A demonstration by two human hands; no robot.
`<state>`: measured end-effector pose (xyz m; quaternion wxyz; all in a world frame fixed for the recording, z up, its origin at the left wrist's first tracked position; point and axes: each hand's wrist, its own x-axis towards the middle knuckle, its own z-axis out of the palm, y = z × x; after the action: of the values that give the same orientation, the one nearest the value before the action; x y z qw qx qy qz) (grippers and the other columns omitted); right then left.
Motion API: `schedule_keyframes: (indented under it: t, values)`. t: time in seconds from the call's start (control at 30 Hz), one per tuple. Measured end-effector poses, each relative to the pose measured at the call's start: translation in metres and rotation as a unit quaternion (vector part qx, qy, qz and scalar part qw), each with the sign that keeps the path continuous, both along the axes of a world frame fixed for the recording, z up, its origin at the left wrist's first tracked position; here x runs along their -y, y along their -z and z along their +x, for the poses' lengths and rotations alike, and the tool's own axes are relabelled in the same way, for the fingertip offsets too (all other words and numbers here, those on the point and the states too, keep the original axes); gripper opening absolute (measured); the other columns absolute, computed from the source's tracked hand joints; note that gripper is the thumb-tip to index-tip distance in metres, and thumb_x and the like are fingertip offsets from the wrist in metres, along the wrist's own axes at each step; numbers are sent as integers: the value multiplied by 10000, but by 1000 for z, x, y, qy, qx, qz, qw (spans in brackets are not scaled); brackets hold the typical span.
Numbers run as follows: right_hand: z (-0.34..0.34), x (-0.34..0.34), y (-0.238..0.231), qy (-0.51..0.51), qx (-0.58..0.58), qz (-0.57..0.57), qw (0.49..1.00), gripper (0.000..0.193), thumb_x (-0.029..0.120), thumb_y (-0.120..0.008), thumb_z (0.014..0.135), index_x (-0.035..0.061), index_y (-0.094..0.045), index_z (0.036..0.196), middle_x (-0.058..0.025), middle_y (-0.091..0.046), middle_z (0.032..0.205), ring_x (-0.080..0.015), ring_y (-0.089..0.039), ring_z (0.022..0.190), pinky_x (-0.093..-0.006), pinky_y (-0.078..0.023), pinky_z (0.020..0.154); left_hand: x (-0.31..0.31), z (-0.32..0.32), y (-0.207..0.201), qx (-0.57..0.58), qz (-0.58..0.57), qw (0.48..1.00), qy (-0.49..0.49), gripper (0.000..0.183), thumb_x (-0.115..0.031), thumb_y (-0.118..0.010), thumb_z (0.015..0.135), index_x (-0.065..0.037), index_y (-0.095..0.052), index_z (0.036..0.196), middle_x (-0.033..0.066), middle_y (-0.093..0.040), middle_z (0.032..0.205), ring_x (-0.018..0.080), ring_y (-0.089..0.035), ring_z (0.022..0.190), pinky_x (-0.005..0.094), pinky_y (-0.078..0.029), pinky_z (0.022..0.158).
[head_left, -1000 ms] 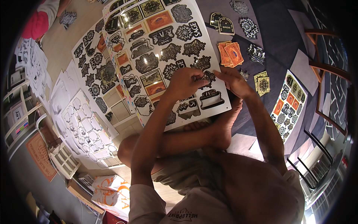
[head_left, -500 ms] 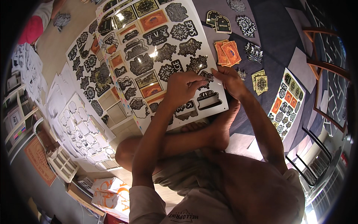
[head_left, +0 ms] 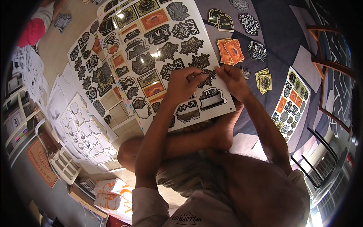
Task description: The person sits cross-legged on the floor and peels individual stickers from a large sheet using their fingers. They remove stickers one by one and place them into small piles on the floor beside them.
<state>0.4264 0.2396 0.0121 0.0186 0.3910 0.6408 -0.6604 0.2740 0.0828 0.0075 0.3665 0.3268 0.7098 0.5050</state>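
Observation:
A large white sheet of die-cut stickers (head_left: 221, 107) lies in front of me, with black, orange and gold designs. Over its right part, my left hand (head_left: 184, 84) has thumb and fingers pinched beside a small black jagged sticker (head_left: 206, 80). Whatever is between those fingertips is too small to make out. My right hand (head_left: 233, 81) is closed at the sheet's right edge, thumb against the fingers, gripping that edge. Near the front corner, a cut-out gap shows a black-and-white sticker (head_left: 211, 97) in it.
Right of the sheet lie small piles: arch-shaped stickers (head_left: 225, 22), orange cards (head_left: 233, 52), gold cards (head_left: 265, 81) and black-and-white stickers (head_left: 248, 25). A narrow sticker sheet (head_left: 291, 104) lies farther right, near wooden chair legs (head_left: 321, 65). Used backing sheets (head_left: 85, 130) spread left. Another person (head_left: 32, 30) shows far left.
My left hand has drawn back slightly to the left. The right fingers have curled in more at the edge. The sheet's front right corner has shifted a little right.

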Motion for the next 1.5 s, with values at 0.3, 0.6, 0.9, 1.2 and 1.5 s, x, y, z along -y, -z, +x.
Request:
schedule_keyframes:
  t: [0.3,0.6,0.9,1.2,1.5]
  values:
    - [15,2,-24,-45,55,97,993,322,195,-864,816,-18,-657,941,-52,-700,803,-71,-637,705,-232,-511,619,-3,-1,1,-32,28,999,-8,192,-196,-823,845,-41,-741,925,29,-658,657,79,-567,543,263,-450,531]
    - [21,3,-32,-13,121,-4,993,431,225,-878,786,-40,-640,1029,-110,-735,819,-156,-702,651,-292,-581,657,-3,-3,-4,-94,-41,992,76,262,-270,-813,853,-49,-686,913,67,-609,635,154,-548,551,320,-428,536]
    - [12,19,-9,-14,28,-59,998,431,21,-782,857,-65,-527,1195,-163,-743,895,-201,-747,793,-306,-615,693,-6,-7,-5,-135,-87,981,107,285,-323,-820,814,-63,-710,850,96,-680,669,276,-676,605,382,-497,593]
    - [10,13,-11,-48,32,-63,996,396,-26,-760,863,-53,-515,1173,-171,-731,924,-209,-747,800,-322,-628,711,-9,-8,-2,-112,-98,983,110,277,-317,-827,813,-60,-736,865,84,-691,681,209,-652,594,348,-484,596]
    - [10,12,-10,-51,18,-67,996,388,-26,-761,851,-61,-544,1171,-163,-725,925,-206,-744,800,-322,-625,712,-10,-9,1,-75,-108,985,110,282,-316,-825,821,-53,-737,869,79,-730,731,169,-639,580,327,-479,591]
